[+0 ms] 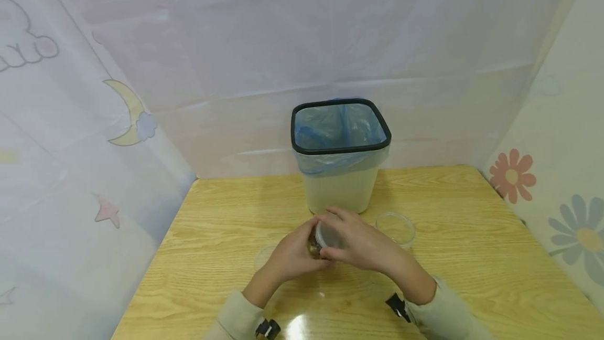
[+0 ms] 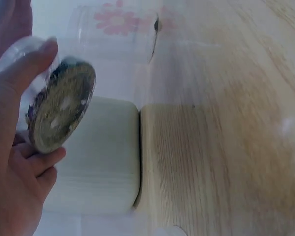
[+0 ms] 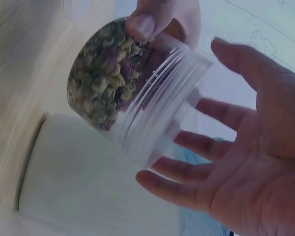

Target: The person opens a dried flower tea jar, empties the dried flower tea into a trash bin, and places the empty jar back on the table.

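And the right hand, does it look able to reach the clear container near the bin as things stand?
Probably yes: the clear container stands close by the right hand, with nothing visible between them. The hand may first need to leave the top of the flower jar, which the left hand holds.

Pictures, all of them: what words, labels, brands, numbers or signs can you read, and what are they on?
None can be read.
The jar shows no label.
The bin shows no writing.
The wall cloth has only drawings, like a moon.
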Demonstrator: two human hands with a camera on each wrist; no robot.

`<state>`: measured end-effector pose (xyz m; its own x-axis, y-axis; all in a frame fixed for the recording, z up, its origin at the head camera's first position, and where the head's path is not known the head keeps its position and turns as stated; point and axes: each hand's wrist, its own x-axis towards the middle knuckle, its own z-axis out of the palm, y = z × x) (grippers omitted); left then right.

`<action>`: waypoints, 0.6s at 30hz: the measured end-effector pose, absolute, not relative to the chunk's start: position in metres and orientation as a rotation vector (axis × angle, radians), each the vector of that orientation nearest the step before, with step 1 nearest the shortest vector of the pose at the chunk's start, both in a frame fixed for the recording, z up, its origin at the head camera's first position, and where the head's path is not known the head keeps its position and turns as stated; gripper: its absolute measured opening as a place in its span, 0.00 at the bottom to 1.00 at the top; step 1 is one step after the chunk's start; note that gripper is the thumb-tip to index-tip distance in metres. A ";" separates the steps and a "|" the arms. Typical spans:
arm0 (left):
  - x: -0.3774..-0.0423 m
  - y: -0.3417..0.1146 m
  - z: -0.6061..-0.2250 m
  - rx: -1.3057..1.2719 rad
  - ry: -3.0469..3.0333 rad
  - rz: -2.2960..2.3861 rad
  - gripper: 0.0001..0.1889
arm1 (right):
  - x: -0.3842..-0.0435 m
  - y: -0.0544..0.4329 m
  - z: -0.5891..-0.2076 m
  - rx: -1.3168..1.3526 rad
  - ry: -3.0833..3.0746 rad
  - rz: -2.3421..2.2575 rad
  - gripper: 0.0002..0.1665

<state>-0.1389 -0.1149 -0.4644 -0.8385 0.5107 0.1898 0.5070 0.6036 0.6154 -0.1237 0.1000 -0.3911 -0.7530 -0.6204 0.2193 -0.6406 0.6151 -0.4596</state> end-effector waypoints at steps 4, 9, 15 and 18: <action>-0.134 -0.108 -0.462 0.962 3.036 0.889 0.58 | -0.126 0.095 -0.392 0.941 -2.795 0.834 0.41; -0.134 -0.104 -0.463 1.018 3.227 0.781 0.56 | -0.127 0.092 -0.392 0.851 -2.789 0.832 0.43; -0.137 -0.106 -0.463 0.922 3.170 0.850 0.55 | -0.124 0.093 -0.391 0.895 -2.766 0.806 0.41; -0.137 -0.109 -0.463 0.858 3.020 1.005 0.54 | -0.122 0.094 -0.391 0.947 -2.750 0.771 0.40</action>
<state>-0.1375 -0.1094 -0.4626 -0.8532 0.4272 0.2992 0.5213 0.6806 0.5148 -0.1220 0.0937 -0.3907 -0.7938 -0.5391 0.2814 -0.6068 0.6719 -0.4246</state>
